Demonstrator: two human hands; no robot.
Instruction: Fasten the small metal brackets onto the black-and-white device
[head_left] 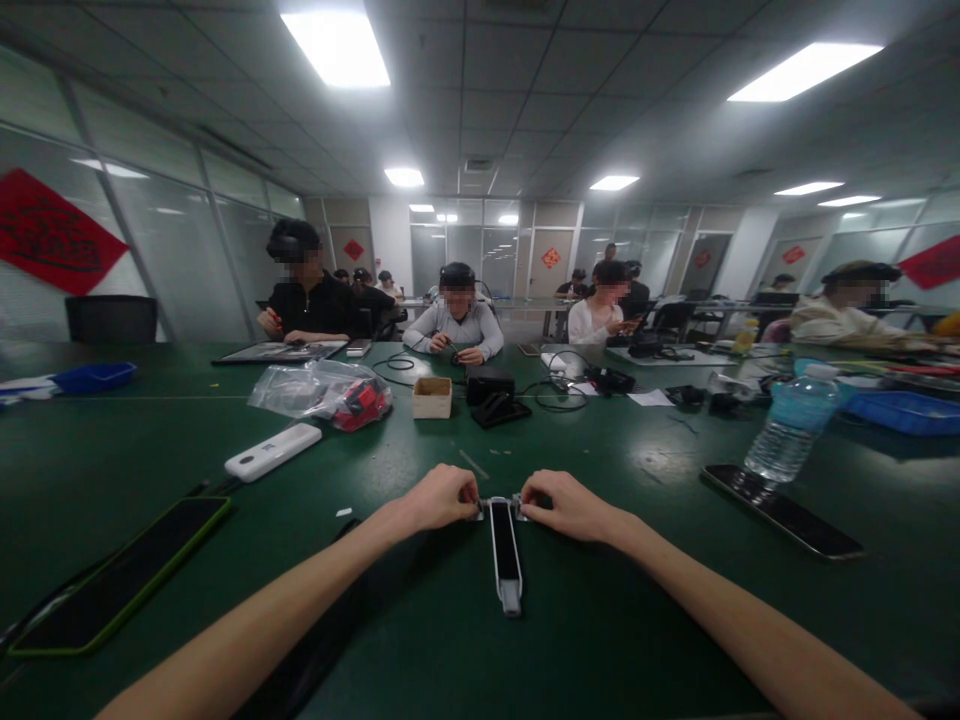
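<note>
A slim device (505, 550) with a black top face and a whitish frame lies on the green table, its narrow grey tip toward me. At its far end, small silvery pieces stick out to both sides. My left hand (444, 496) is closed, thumb and fingers pinching the piece on the left side. Opposite it, my right hand (568, 504) pinches the piece on the right side. The fingers partly cover both pieces, so I cannot make out their exact shape.
Left are a green-edged phone (131, 575), a white power bank (274, 452) and a plastic bag (322, 393). Ahead stand a small box (432, 398) and black items (491, 390). Right, a water bottle (793, 425) stands by a dark phone (780, 510). Several people sit across the table.
</note>
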